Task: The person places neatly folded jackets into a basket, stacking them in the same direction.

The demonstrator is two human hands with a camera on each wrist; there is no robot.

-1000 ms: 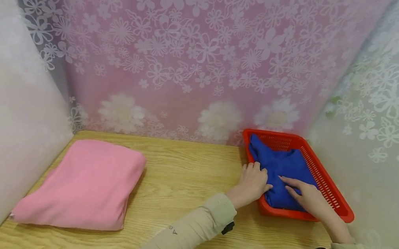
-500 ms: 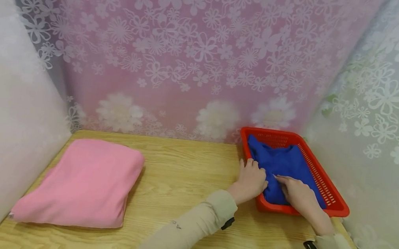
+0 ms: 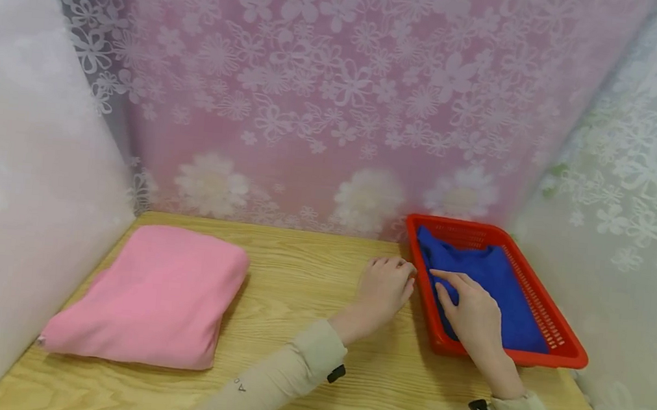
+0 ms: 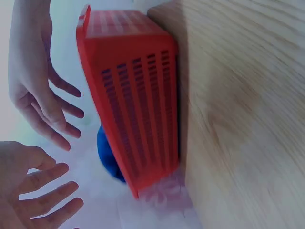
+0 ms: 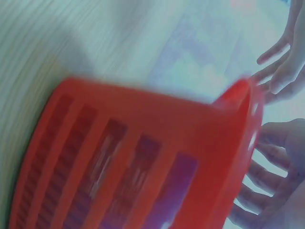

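Note:
A blue folded cloth [image 3: 509, 279] lies in the red plastic basket [image 3: 575, 347]; its kind of garment is hard to tell. My left hand [image 3: 386, 288] is off the cloth, just outside the basket's left rim, with relaxed fingers holding nothing. Over the left part of the basket is my right hand [image 3: 474, 315], its fingers loosely bent and nothing visible in them. In the left wrist view the left hand [image 4: 38, 191] has spread fingers, and the right hand [image 4: 40, 90] hangs above the rim. The right hand [image 5: 281, 176] also shows beyond the basket in the right wrist view.
A folded pink cloth [image 3: 150, 297] lies at the left of the wooden table [image 3: 299, 274]. Flower-patterned sheets hang behind [image 3: 326, 100] and on both sides. The basket stands near the right sheet [image 3: 640, 258].
The left hand has let go of the blue cloth and drawn back left past the rim. The right hand has moved left and lifted away from the cloth's middle. The cloth looks flatter.

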